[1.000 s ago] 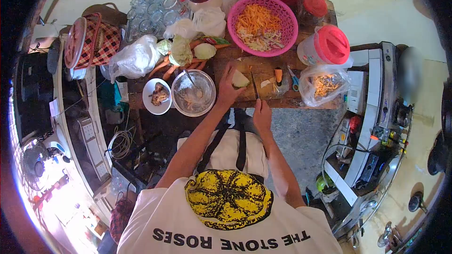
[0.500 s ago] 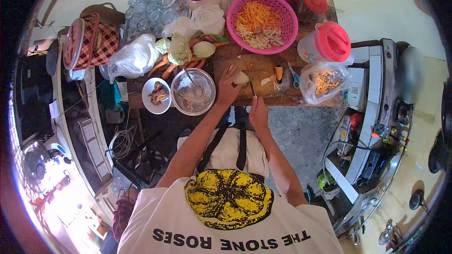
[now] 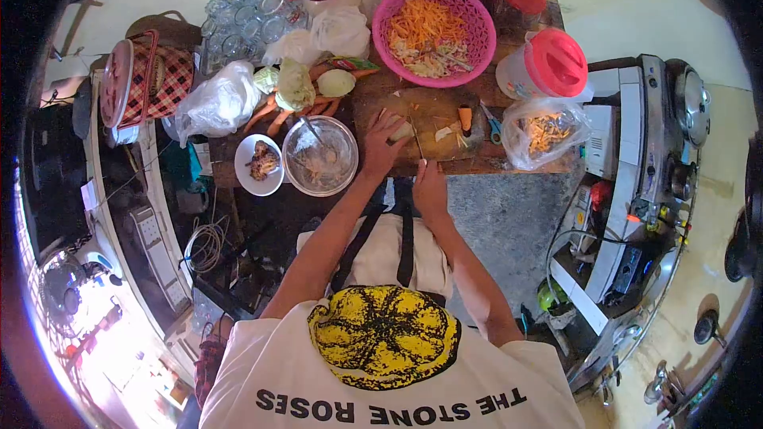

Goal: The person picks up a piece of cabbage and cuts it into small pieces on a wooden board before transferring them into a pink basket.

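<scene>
My left hand [image 3: 382,145] presses a pale piece of cabbage [image 3: 402,131] against the wooden cutting board [image 3: 445,108], fingers curled over it. In my right hand [image 3: 430,184] is the handle of a knife [image 3: 419,144], its blade pointing away from me close along the cabbage's right side. Right of the blade lie a carrot stub [image 3: 465,117] and some pale shreds [image 3: 445,133]. Scissors [image 3: 493,125] with blue handles rest beyond them. A pink basket [image 3: 376,41] of shredded carrot and cabbage stands behind the board.
Left of the board are a clear bowl [image 3: 351,179] with a spoon, a white bowl [image 3: 241,168], cabbage pieces [image 3: 296,86] and carrots [image 3: 278,121]. A bag of peelings [image 3: 547,133] and a pink-lidded pitcher [image 3: 548,67] stand right. Glass jars [image 3: 246,16] fill the back left.
The view has shifted slightly. The knife stays beside the cabbage, with both hands in nearly the same places. The carrot stub looks more upright.
</scene>
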Demonstrator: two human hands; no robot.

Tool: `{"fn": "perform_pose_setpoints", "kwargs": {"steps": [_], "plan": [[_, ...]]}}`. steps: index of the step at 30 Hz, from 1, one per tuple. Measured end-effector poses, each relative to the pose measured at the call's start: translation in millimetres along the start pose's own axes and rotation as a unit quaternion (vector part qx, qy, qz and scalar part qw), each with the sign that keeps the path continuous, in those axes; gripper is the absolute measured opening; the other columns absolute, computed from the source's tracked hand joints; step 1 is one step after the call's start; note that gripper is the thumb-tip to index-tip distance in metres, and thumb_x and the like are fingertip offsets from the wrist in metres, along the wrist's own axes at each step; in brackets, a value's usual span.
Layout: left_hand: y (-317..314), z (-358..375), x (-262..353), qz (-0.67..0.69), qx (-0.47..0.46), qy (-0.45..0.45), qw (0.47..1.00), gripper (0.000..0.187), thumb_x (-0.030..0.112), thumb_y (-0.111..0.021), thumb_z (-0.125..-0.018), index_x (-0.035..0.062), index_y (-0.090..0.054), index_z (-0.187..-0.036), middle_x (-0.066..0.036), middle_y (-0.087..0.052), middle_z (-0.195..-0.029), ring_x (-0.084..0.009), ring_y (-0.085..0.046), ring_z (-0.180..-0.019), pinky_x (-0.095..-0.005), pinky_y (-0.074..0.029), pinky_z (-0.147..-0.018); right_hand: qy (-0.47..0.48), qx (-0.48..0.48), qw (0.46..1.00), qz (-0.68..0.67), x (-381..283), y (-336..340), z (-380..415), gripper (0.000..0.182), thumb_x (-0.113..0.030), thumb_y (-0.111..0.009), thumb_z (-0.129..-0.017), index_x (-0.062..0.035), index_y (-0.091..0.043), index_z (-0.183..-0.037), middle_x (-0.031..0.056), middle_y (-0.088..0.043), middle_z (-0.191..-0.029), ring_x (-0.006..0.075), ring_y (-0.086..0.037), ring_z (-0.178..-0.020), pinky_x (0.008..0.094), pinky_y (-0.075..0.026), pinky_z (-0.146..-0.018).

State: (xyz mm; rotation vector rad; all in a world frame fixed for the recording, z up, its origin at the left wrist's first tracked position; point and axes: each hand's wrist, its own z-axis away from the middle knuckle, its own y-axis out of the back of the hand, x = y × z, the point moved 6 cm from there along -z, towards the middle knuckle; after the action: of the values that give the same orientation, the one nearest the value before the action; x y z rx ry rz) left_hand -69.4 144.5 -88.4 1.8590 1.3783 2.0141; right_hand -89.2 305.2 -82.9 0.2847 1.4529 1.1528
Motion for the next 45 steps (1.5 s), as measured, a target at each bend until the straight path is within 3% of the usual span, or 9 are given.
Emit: {"fn": "perform_pose_setpoints", "kwargs": {"steps": [5,11,20,26,29,32,35,41,45], "plan": [[0.5,1.6,5.7,-0.011,0.011,-0.01,1.0,0.045,0.01,-0.076,-0.067,0.0104,-0.069,-0.111,-0.013,-0.055,-0.131,-0.0371,-0.044,-0.126,-0.0446,-0.035,-0.107,-0.024,-0.032,0.998,0.058,2.8,-13.5,-0.8,0.03,-0.027,-0.043,-0.098,0.0021,-0.05,-0.093,0.0266,-0.063,-0.069,0.0422,-0.065,-0.066,0.0501,-0.053,-0.056],[-1.3,3.2,7.3,-0.026,0.011,-0.019,0.999,0.038,0.013,-0.074,-0.072,0.0067,-0.069,-0.108,-0.012,-0.057,-0.125,-0.037,-0.045,-0.124,-0.0441,-0.036,-0.105,-0.077,-0.061,0.993,0.067,-3.2,-15.6,-6.6,0.032,-0.025,-0.041,-0.099,0.0032,-0.051,-0.089,0.029,-0.06,-0.068,0.0456,-0.062,-0.065,0.0527,-0.05,-0.058],[0.3,3.0,9.2,-0.023,0.015,-0.031,0.999,0.044,0.014,-0.074,-0.072,0.007,-0.066,-0.114,-0.01,-0.058,-0.123,-0.0364,-0.046,-0.123,-0.0452,-0.034,-0.105,-0.061,-0.036,0.996,0.061,4.2,-11.1,-7.5,0.038,-0.032,-0.038,-0.099,0.0037,-0.051,-0.099,0.0283,-0.062,-0.07,0.045,-0.064,-0.069,0.0514,-0.053,-0.06],[3.1,3.6,13.4,-0.048,0.004,-0.039,0.998,0.042,0.011,-0.072,-0.074,0.0093,-0.066,-0.116,-0.01,-0.059,-0.123,-0.034,-0.046,-0.123,-0.0446,-0.032,-0.106,-0.013,0.015,0.999,0.027,-1.6,-6.8,-7.4,0.028,-0.022,-0.044,-0.097,0.0049,-0.05,-0.093,0.0319,-0.058,-0.072,0.0492,-0.059,-0.065,0.0537,-0.049,-0.056],[-1.0,3.9,4.2,-0.063,-0.008,-0.032,0.997,0.04,0.011,-0.07,-0.076,0.0093,-0.066,-0.115,-0.01,-0.059,-0.124,-0.0334,-0.046,-0.123,-0.0437,-0.03,-0.106,-0.045,-0.034,0.997,0.051,-2.7,-7.4,-7.1,0.038,-0.03,-0.038,-0.1,0.005,-0.053,-0.097,0.0287,-0.062,-0.074,0.0438,-0.065,-0.07,0.0512,-0.054,-0.062],[-5.3,4.2,-1.3,-0.066,-0.03,-0.057,0.996,0.037,0.013,-0.069,-0.077,0.0083,-0.067,-0.114,-0.011,-0.059,-0.125,-0.0335,-0.046,-0.122,-0.0432,-0.029,-0.105,0.032,0.004,0.998,0.053,-19.7,7.0,-3.7,0.028,-0.021,-0.043,-0.097,0.0058,-0.05,-0.093,0.0331,-0.058,-0.072,0.049,-0.059,-0.066,0.0548,-0.049,-0.057],[-3.6,4.3,1.1,-0.06,-0.013,-0.034,0.998,0.035,0.016,-0.068,-0.079,0.0077,-0.067,-0.113,-0.012,-0.059,-0.124,-0.0338,-0.046,-0.122,-0.0435,-0.03,-0.105,-0.03,-0.016,0.999,0.036,-3.3,-8.3,-5.3,0.028,-0.021,-0.043,-0.098,0.0055,-0.05,-0.092,0.0315,-0.058,-0.069,0.0484,-0.059,-0.065,0.0547,-0.048,-0.056],[7.7,0.5,16.2,-0.06,-0.016,-0.028,0.998,0.035,0.017,-0.066,-0.081,0.0081,-0.067,-0.115,-0.013,-0.057,-0.126,-0.0342,-0.046,-0.123,-0.0445,-0.029,-0.105,0.018,0.017,0.999,0.044,-8.9,-6.4,-2.5,0.027,-0.021,-0.042,-0.098,0.0042,-0.05,-0.091,0.0296,-0.058,-0.065,0.0483,-0.059,-0.063,0.0543,-0.048,-0.055],[-0.3,3.4,4.4,-0.09,-0.045,-0.056,0.993,0.042,0.019,-0.068,-0.079,0.0092,-0.064,-0.119,-0.012,-0.055,-0.13,-0.0337,-0.045,-0.123,-0.0456,-0.029,-0.105,-0.014,-0.034,0.998,0.053,-3.6,-11.4,-3.1,0.034,-0.028,-0.043,-0.099,0.0045,-0.051,-0.096,0.0285,-0.06,-0.069,0.0431,-0.063,-0.064,0.049,-0.053,-0.055]]}}
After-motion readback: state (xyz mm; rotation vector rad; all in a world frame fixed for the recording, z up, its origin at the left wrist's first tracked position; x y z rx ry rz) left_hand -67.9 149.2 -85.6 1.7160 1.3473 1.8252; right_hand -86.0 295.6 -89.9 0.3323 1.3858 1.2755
